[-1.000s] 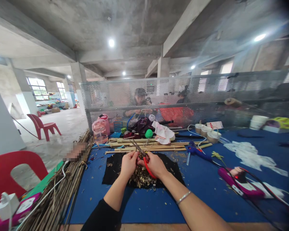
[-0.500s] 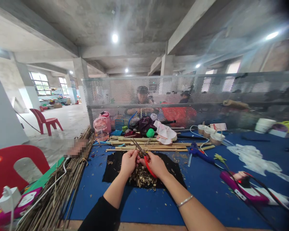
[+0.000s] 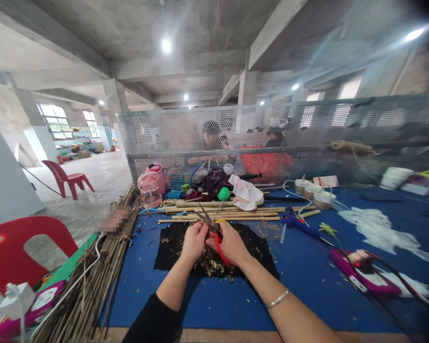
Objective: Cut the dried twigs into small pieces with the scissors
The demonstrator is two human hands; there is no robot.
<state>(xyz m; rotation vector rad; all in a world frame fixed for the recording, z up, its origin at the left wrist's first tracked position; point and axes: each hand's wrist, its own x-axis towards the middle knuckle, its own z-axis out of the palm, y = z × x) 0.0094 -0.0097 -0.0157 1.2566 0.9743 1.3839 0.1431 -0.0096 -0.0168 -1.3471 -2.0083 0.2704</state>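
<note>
My right hand point(image 3: 230, 244) grips a pair of scissors point(image 3: 219, 245) by its red handles. The blades point up and to the left, parted a little. Close beside it, my left hand point(image 3: 195, 242) is closed in a pinch near the blades; what its fingers hold is too small to make out. Below both hands, a heap of dry brown scraps point(image 3: 214, 264) lies on a black cloth point(image 3: 168, 252). The cloth is spread over the blue tabletop point(image 3: 214, 305).
Bamboo sticks point(image 3: 221, 217) lie behind the cloth. A bundle of thin twigs point(image 3: 89, 286) runs along the left edge. At the right are a blue glue gun point(image 3: 300, 226), a purple power strip point(image 3: 364, 276) and crumpled plastic point(image 3: 372, 228). A perforated metal screen point(image 3: 157, 138) stands behind.
The scissor blades have opened wider. Both hands stay close together over the cloth, and the camera view has shifted slightly.
</note>
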